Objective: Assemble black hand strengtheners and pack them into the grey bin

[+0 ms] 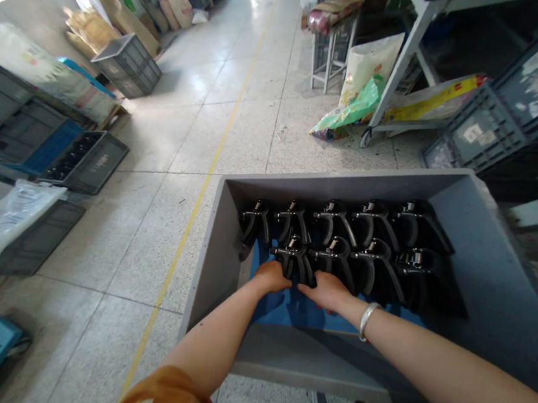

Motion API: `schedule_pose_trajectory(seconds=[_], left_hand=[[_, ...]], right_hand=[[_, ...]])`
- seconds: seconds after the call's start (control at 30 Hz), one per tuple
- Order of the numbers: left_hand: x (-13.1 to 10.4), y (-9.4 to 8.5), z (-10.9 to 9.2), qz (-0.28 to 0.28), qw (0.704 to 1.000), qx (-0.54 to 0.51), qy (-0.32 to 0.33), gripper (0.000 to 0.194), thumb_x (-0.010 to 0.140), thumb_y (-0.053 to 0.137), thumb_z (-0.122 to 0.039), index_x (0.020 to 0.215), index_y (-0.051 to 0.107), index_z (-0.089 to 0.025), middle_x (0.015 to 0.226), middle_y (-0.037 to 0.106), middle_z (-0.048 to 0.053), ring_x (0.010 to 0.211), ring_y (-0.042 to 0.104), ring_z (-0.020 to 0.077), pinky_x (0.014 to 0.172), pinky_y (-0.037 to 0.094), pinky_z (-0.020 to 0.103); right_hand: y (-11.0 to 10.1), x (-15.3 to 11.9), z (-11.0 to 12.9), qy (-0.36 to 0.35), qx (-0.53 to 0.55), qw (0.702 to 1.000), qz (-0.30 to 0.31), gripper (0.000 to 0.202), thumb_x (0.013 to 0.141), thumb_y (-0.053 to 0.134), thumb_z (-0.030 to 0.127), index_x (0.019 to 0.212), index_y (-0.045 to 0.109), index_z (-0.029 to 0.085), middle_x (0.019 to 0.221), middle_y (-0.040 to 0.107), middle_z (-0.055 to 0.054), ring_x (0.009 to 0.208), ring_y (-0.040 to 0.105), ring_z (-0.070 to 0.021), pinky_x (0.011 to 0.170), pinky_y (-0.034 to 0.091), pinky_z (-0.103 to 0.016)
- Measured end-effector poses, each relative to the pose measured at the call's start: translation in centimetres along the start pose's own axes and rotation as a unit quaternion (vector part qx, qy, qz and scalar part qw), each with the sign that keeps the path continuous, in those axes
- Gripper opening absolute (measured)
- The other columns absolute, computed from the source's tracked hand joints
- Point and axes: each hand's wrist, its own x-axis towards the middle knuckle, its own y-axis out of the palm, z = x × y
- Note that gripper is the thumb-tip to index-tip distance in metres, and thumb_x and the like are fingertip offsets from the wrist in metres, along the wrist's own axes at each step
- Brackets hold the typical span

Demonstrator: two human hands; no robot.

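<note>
Both my hands reach down into a large grey bin with a blue sheet on its bottom. Black hand grip strengtheners, each with a metal spring at the top, stand there in two rows. At the left end of the front row, my left hand closes on the left handle of one hand grip strengthener. My right hand is closed at the lower end of its right handle. The fingertips are partly hidden behind the handles. A silver bangle circles my right wrist.
Grey crates and sacks line the left wall. One open crate holds dark parts. To the right stand a wheeled metal table, a stool and stacked crates. A yellow line runs along the floor.
</note>
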Motion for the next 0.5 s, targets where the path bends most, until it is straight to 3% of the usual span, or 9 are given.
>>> schedule_pose_trajectory(seconds=[0.07, 0.2, 0.33, 0.5], left_hand=[[0.0, 0.0, 0.0, 0.005, 1.0, -0.003, -0.002, 0.033, 0.059, 0.062, -0.033, 0.085, 0.065, -0.014, 0.094, 0.065, 0.014, 0.09, 0.06, 0.0292, 0.074, 0.047, 0.032], [0.2, 0.0, 0.1, 0.029, 0.999, -0.034, -0.004, 0.03, 0.057, 0.063, -0.025, 0.085, 0.063, -0.012, 0.093, 0.064, 0.015, 0.091, 0.059, 0.0297, 0.075, 0.048, 0.033], [0.4, -0.2, 0.6, 0.099, 0.99, -0.099, -0.012, 0.032, 0.059, 0.063, -0.024, 0.089, 0.06, -0.013, 0.087, 0.065, 0.01, 0.075, 0.063, 0.0233, 0.06, 0.051, 0.029], [0.4, -1.0, 2.1, 0.199, 0.965, -0.17, -0.007, 0.044, 0.051, 0.072, -0.025, 0.092, 0.059, -0.015, 0.092, 0.064, 0.007, 0.083, 0.061, 0.0217, 0.058, 0.052, 0.026]], right_hand=[[0.3, 0.4, 0.5, 0.009, 0.0, 1.0, 0.002, 0.04, 0.069, 0.054, 0.049, 0.082, 0.063, 0.013, 0.08, 0.066, -0.014, 0.075, 0.062, -0.0247, 0.06, 0.043, -0.028], [1.3, 0.4, 0.9, 0.018, -0.007, 1.0, -0.01, 0.038, 0.068, 0.056, 0.042, 0.091, 0.062, 0.013, 0.094, 0.064, -0.016, 0.087, 0.06, -0.0279, 0.066, 0.044, -0.03], [1.4, 0.6, 1.2, 0.031, -0.014, 0.999, 0.001, 0.029, 0.069, 0.056, 0.033, 0.087, 0.064, 0.011, 0.093, 0.064, -0.018, 0.088, 0.061, -0.0287, 0.068, 0.044, -0.032], [0.5, 0.8, 1.3, 0.041, 0.016, 0.999, 0.014, 0.028, 0.072, 0.054, 0.031, 0.086, 0.062, 0.009, 0.089, 0.064, -0.019, 0.076, 0.063, -0.0256, 0.062, 0.045, -0.03]])
